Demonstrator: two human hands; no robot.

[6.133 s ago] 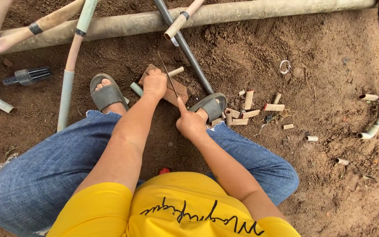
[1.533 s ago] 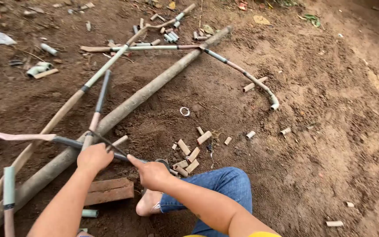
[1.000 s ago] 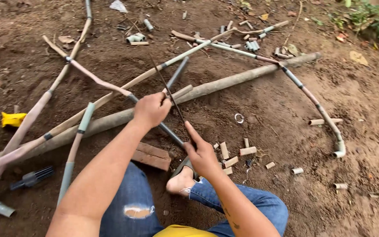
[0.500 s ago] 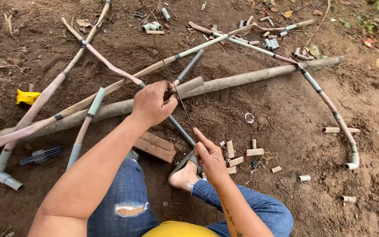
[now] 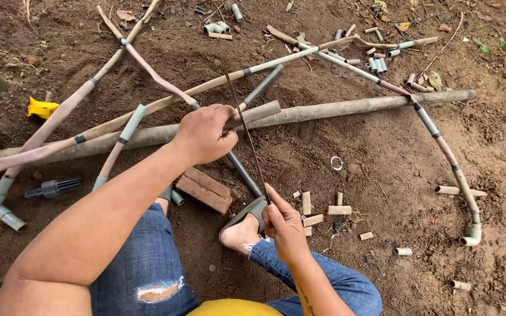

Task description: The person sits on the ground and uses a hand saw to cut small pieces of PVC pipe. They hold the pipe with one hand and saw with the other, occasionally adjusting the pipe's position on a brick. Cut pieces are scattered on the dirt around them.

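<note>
My left hand (image 5: 206,133) is closed round the end of a short muddy tan pipe (image 5: 259,111), held over the long dirty pipe (image 5: 358,107) that crosses the ground. My right hand (image 5: 285,219) pinches the lower end of a thin dark saw blade (image 5: 244,126). The blade slants up past the left hand's knuckles and across the tan pipe. A dark grey pipe (image 5: 247,175) runs from beneath the left hand down to my sandalled foot (image 5: 242,222). A red brick (image 5: 206,190) lies beside that foot.
Several short cut pipe pieces (image 5: 314,208) lie right of the foot, near a white ring (image 5: 337,162). Jointed bent pipes (image 5: 446,152) arc round the right and far side. A black fitting (image 5: 54,187), a grey elbow (image 5: 1,208) and a yellow scrap (image 5: 41,108) sit left.
Six seconds ago both hands worked low at the brick; they have since risen to the pipes. The view has swung about. Over the last half second the hands barely moved.
</note>
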